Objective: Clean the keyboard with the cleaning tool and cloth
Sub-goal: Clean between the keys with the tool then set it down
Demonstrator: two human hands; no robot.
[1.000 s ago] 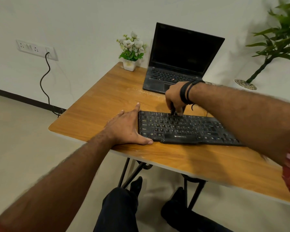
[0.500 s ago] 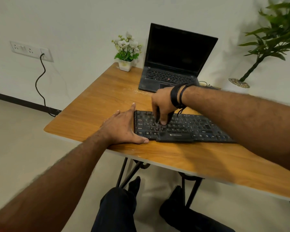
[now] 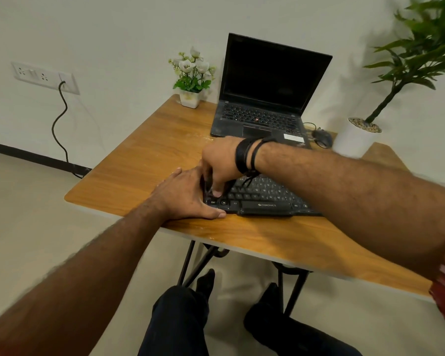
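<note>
Sweeping leftward since the earlier frames, the right hand (image 3: pixel 220 163) has carried its tool from the middle of the keyboard (image 3: pixel 263 197) to the left end, close against the other hand. Its fingers are curled down and pinch a slim dark cleaning tool (image 3: pixel 208 182), whose tip sits among the keys near the left corner – too small and shadowed to say just which key it touches. The left hand (image 3: pixel 184 197) lies flat with fingers straight, palm on the table (image 3: pixel 139 160), thumb along the keyboard's front left corner, steadying it as before. The keyboard itself lies near the table's front edge, its right part hidden under the right forearm. Behind it, toward the back edge, stand an open laptop (image 3: pixel 267 98), a small flower pot (image 3: pixel 190 78), a mouse (image 3: pixel 323 138) and a large potted plant (image 3: pixel 357 136). Judging by this, the tool pass is under way and has reached one end – no cloth shows anywhere, so the wiping step seems yet to come.
</note>
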